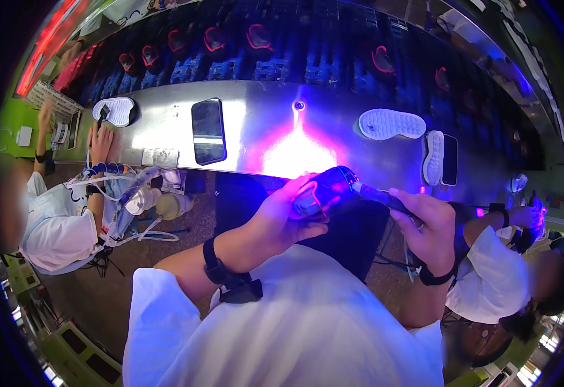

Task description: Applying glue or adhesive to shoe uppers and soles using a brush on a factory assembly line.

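Observation:
In front of my body, near the table edge, my left hand (267,224) is closed round a dark shoe upper (328,192) with a red-lined opening. My right hand (429,232) grips the dark handle of a brush (385,197). The brush tip meets or nearly meets the right end of the shoe upper; glare keeps me from telling which. Purple-blue light falls on both. On the metal table (243,97) beyond lie a black phone (208,131) to the left and a white shoe sole (393,124) to the right.
A small round lamp or fitting (299,105) sits above a bright glare patch. Another white sole (433,158) lies beside a dark phone (449,160). Several red-rimmed dark uppers line the rack (320,51) behind. Co-workers sit at left (62,232) and right (491,277), a sole (115,111) near the left one.

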The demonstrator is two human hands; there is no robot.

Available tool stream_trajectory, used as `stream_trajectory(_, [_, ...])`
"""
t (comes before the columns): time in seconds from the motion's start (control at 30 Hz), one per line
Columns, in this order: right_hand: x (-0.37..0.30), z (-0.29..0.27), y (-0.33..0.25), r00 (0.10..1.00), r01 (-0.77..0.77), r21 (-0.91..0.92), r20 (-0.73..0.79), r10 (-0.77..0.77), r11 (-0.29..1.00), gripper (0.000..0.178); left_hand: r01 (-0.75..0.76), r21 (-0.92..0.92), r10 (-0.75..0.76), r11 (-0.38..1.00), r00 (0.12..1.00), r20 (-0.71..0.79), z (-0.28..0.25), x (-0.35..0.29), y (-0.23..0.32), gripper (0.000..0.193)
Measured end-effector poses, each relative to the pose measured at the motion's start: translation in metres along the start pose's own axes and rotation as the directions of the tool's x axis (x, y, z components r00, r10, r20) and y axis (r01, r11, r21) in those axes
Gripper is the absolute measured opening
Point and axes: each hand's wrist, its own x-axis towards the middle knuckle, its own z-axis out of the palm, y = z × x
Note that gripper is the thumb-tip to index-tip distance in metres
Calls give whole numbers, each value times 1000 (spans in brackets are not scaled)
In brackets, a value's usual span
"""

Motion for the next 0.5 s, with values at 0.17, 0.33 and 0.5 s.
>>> stream_trajectory(0.17, [-6, -4, 8, 1000, -29, 30, 11, 29, 999, 43, 230, -207, -223, 951, 973, 57, -9, 3, -5, 58])
stream_trajectory(0.33, [-8, 10, 19, 998, -46, 105, -26, 49, 993, 43, 460, -374, -380, 805, 885, 270, -14, 12, -7, 68])
stream_trajectory(0.5, [-11, 28, 20, 999, -16, 166, -47, 24, 986, 44, 573, -473, -416, 670, 817, 400, -13, 7, -13, 93])
